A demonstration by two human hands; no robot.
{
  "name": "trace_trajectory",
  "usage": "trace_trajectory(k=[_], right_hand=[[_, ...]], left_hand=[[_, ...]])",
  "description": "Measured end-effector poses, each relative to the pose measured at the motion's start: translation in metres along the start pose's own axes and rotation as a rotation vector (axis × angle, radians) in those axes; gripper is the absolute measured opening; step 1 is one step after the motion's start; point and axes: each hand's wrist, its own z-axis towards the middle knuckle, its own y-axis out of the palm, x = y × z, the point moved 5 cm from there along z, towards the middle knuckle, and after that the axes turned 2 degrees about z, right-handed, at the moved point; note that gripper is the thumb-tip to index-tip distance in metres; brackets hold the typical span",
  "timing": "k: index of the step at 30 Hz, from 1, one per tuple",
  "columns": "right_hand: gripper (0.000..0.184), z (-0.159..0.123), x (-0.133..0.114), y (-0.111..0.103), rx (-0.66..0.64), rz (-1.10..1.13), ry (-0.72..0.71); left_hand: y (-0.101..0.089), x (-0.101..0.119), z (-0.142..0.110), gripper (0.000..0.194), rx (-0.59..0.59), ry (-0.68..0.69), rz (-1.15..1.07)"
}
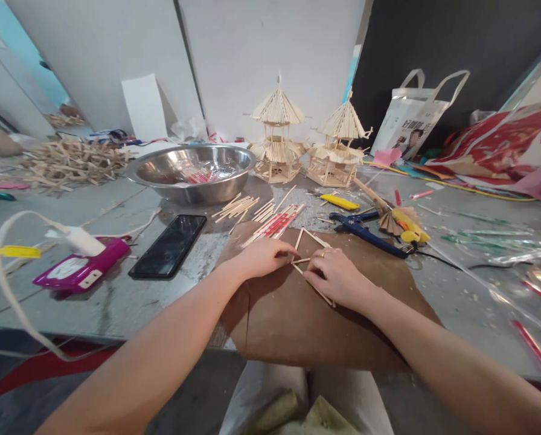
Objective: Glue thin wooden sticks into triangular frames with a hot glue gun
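Note:
On a brown sheet (pixel 279 326) lies a small frame of thin wooden sticks (pixel 316 237), joined at angled corners. My left hand (pixel 267 255) is closed, its thumb and fingertips pinched at the frame's left corner. My right hand (pixel 338 277) is closed over the frame, fingers on a short wooden stick (pixel 303 260) that reaches toward that corner. The tips of both hands are close together, and part of the frame is hidden under the right hand. Just beyond my left hand are loose sticks in a red-printed wrapper (pixel 277 223).
Two stick-built pavilions (pixel 277 136) stand behind, beside a steel basin (pixel 193 175) holding plastic packets. Blue-handled pliers (pixel 365 234) and a yellow cutter (pixel 339 202) lie right. Left are a phone (pixel 168 246) and a purple power strip (pixel 83 266) with a white cable.

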Motion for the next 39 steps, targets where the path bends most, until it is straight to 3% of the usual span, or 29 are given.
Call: trace_trajectory(k=[6, 10, 18, 28, 39], right_hand=[[0.019, 0.001, 0.049, -0.028, 0.103, 0.158, 0.149], [0.018, 0.0, 0.068, -0.027, -0.055, 0.168, 0.127], [0.021, 0.0, 0.053, -0.021, -0.172, 0.188, -0.022], [0.023, -0.003, 0.052, -0.014, -0.26, 0.12, -0.148], [0.028, -0.004, 0.054, -0.014, -0.313, 0.122, -0.105]], left_hand=[[-0.004, 0.0, -0.002, 0.026, 0.087, -0.005, 0.015], [-0.01, 0.011, -0.004, 0.024, 0.202, 0.088, 0.089], [-0.005, 0.037, -0.006, 0.028, 0.157, 0.257, 0.105], [0.0, 0.032, -0.003, 0.026, 0.125, 0.223, 0.074], [0.001, 0.03, -0.001, 0.026, 0.098, 0.196, 0.065]])
